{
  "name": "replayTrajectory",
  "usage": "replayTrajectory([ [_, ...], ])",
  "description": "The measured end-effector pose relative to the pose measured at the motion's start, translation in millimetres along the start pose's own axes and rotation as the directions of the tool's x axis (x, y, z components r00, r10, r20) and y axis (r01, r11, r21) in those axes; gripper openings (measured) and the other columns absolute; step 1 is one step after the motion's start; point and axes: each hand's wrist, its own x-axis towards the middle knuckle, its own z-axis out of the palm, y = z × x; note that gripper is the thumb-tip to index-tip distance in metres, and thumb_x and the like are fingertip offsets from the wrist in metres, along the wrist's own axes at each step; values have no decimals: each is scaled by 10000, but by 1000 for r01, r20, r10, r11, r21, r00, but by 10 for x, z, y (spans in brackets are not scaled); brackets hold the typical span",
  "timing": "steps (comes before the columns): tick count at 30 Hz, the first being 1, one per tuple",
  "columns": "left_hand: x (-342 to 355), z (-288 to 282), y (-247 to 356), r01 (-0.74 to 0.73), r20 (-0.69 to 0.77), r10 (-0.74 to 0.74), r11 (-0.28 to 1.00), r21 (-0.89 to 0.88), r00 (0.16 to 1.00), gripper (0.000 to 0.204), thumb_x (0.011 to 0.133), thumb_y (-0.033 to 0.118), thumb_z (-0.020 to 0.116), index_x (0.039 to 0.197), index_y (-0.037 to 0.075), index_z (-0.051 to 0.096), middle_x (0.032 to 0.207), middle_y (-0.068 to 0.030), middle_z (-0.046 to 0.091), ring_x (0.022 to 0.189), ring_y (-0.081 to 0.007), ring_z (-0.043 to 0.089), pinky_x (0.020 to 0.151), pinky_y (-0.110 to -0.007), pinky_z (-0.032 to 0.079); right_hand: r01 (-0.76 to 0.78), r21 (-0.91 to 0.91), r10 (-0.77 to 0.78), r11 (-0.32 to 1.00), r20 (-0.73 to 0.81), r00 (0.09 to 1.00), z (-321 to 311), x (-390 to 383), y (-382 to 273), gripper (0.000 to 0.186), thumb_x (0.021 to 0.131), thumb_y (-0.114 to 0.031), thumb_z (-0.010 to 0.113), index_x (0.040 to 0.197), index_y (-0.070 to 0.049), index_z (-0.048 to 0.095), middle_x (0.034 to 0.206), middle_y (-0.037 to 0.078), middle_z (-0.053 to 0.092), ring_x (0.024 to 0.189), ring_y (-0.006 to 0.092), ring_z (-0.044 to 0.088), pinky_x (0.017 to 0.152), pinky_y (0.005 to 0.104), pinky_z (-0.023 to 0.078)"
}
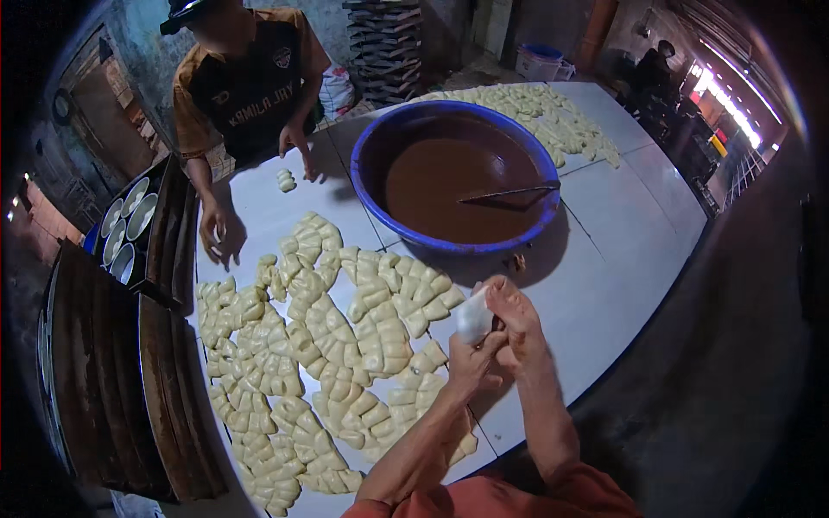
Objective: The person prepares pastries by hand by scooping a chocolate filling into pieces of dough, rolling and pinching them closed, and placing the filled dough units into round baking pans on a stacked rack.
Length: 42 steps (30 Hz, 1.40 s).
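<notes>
Both my hands are together over the near side of the table, just below the basin. My left hand [471, 364] grips the lower part of a smooth white pouch-like thing [475, 318]. My right hand [515, 318] closes around its upper right side; its exact kind I cannot make out. Close to my left hand lie many pale yellow dough pieces [328, 332], pressed together in rows and clusters. Beyond my hands stands a large blue basin [370, 205] of thick brown paste [445, 186], with a dark flat stick [509, 193] resting in it.
Across the white tiled table [639, 203] stands a person [250, 86], hands over the tabletop near a small dough piece [286, 180]. More dough [553, 112] lies behind the basin. Round metal tins [129, 220] and dark trays [95, 371] stand left; stacked racks [384, 47] rise behind.
</notes>
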Motion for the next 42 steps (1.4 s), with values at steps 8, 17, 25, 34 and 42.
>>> replayTrajectory([
  [8,63,-482,584,395,-91,-399,917,-56,912,379,1030,245,498,1335,23,529,1091,-115,670,838,-116,653,679,-229,519,284,-937,-37,203,283,959,-139,1700,-555,214,901,-226,592,946,-17,611,856,103,671,747,181,636,674,335,495],
  [17,24,-718,509,361,-98,-351,925,121,931,339,991,194,575,1264,-7,583,998,-89,697,811,-85,637,654,-221,513,252,-967,300,37,252,920,-203,1932,-477,264,877,-282,595,952,-45,682,841,67,687,759,172,648,718,368,521],
  [25,465,-296,607,360,20,-367,899,-250,930,429,1021,297,514,1349,20,516,1263,-86,606,1110,-154,596,897,-323,508,-105,-331,180,938,204,962,-78,1143,-465,148,953,-209,615,923,-66,593,771,-1,601,661,66,600,557,205,477],
  [34,166,-423,464,375,-107,-428,867,-329,897,275,956,232,639,1108,3,645,963,-43,689,826,-103,652,767,-251,532,-98,11,94,995,187,978,-671,202,83,276,953,-180,630,1177,-51,534,1090,49,600,965,149,609,813,268,498],
  [42,-82,-277,542,374,-226,-373,927,-40,900,297,926,167,677,1158,-19,685,1014,-78,696,815,-85,625,705,-212,516,421,-857,-498,298,237,834,-439,-346,505,314,795,-49,745,1098,-31,667,1124,109,611,1000,238,639,806,322,534],
])
